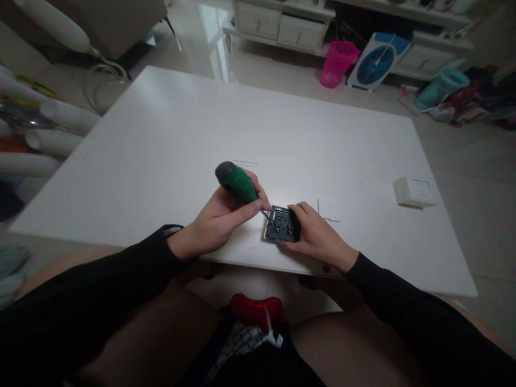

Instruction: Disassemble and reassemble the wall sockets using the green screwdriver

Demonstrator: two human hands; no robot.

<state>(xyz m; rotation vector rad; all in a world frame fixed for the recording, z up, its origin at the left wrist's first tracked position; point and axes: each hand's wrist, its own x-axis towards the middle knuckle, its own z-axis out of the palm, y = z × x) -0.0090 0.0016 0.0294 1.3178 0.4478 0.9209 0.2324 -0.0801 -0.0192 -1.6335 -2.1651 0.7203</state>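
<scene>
My left hand (217,220) is closed around a screwdriver (241,184) with a green handle and a dark end cap. Its thin metal shaft slants down to the right, and the tip meets the face of a black square plate (283,226), which looks like the inner part of a wall switch or socket. My right hand (315,234) grips that plate by its right side, thumb at the near edge and fingers at the far edge. The plate is at the table's near edge; its right part is hidden by my fingers.
On the white table (193,134), a small white box (414,192) stands at the right. A thin white square piece (328,209) lies beyond my right hand. Past the table are a pink basket (338,60), a blue fan (377,62) and a teal basket (442,87).
</scene>
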